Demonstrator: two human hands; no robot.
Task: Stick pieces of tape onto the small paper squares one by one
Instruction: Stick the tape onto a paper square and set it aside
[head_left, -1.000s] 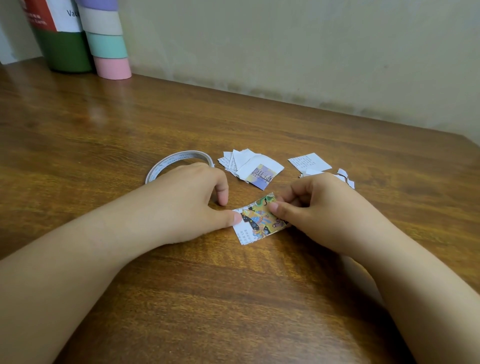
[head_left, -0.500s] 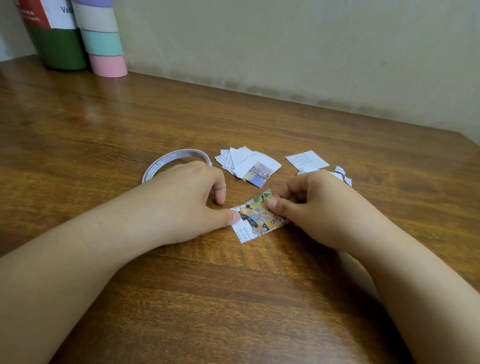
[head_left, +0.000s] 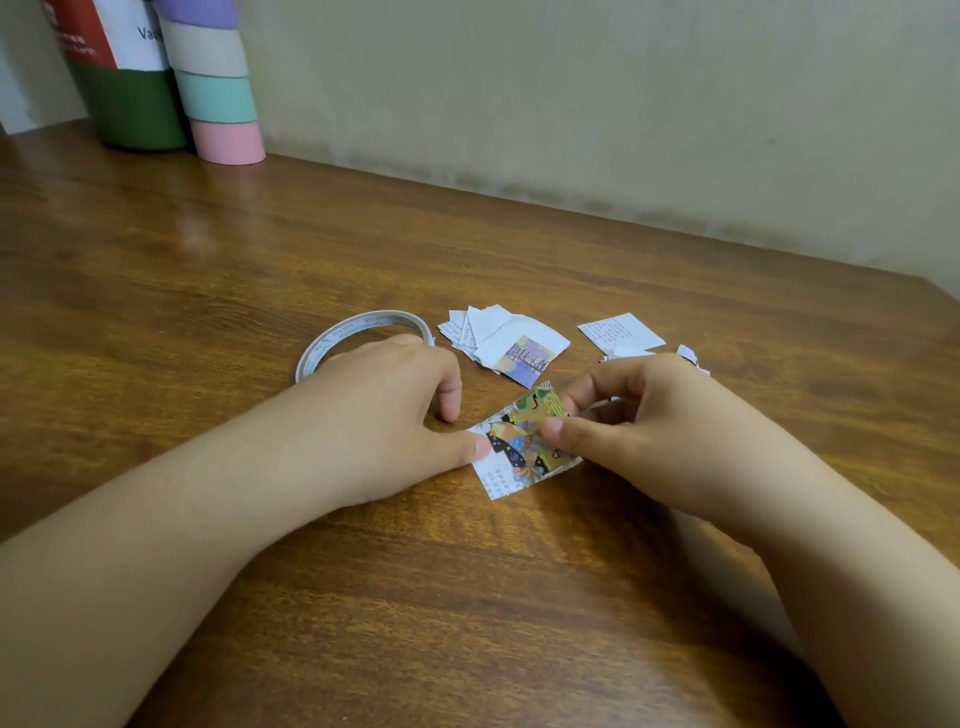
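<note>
Tape ring: near side of the white printed tape ring (head_left: 363, 327) hidden behind the left hand (head_left: 384, 405).
Containers: green-and-red cylindrical container (head_left: 122, 78) and pastel striped tube (head_left: 215, 88) cut off at the top.

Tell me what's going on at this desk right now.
A person is working on a colourful paper square lying on the wooden table. The left hand pins its left edge down with the thumb, while the right hand pinches at its upper right part with thumb and fingers. A tape roll lies just behind the left hand, a pile of paper squares sits further back, and one more square lies to the right.
</note>
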